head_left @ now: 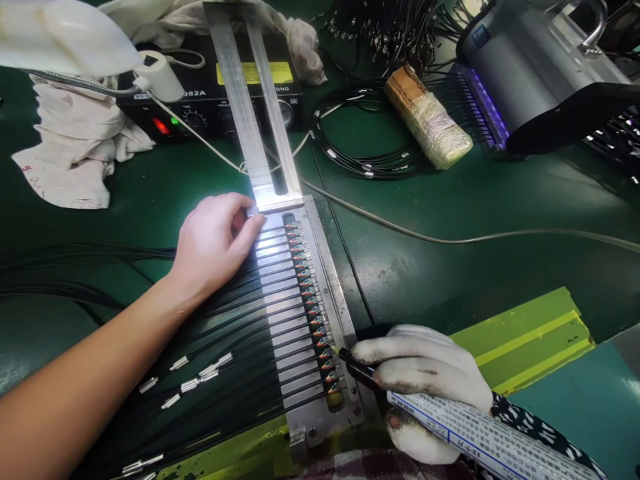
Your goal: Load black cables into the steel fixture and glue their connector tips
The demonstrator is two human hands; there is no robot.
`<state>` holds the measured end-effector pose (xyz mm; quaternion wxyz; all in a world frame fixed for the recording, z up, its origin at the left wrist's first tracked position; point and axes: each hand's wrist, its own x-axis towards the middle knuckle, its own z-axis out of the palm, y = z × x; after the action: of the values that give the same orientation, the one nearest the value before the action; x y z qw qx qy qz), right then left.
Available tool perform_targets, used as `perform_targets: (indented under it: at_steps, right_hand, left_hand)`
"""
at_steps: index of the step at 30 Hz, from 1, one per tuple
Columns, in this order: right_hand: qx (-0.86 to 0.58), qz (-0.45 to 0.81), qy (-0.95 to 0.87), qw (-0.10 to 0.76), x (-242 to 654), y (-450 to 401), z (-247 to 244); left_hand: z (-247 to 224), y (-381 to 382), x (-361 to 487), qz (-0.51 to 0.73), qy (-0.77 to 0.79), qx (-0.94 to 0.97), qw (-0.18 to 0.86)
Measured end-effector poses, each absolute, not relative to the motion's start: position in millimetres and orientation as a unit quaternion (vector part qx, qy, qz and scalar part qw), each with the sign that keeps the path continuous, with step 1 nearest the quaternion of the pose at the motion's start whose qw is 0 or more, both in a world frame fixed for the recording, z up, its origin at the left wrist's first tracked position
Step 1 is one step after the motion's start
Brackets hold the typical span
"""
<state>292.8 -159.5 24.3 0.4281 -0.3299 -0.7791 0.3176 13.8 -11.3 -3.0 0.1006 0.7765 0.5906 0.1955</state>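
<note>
A long metal fixture (280,333) lies down the middle with a row of black cables (235,317) clamped across it. Their stripped ends with small coloured wires (314,310) show in its slot. My bare left hand (215,233) is closed at the fixture's upper left edge, thumb and forefinger gripping it; its other fingers are hidden. In my white-gloved right hand (430,373) is a glue syringe (480,423) with a printed label and a black tip (353,367). The tip points at the wires near the lower part of the slot, where I cannot tell if it touches.
A black dispenser box (200,113) stands behind, with a slotted metal bar (250,107) leaning before it. White cloth (75,140) lies left. Coiled cables (370,160), a wrapped block (425,117) and a grey lamp with violet light (530,73) sit back right. A thin tube (425,235) crosses the table.
</note>
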Motion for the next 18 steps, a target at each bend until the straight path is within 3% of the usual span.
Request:
perform_targets:
  at_steps: [18]
  right_hand:
    - [-0.317, 0.278, -0.796, 0.435, 295.8, -162.6, 32.7]
  left_hand:
    - [-3.2, -10.9, 11.7, 0.202, 0.584, 0.781, 0.095]
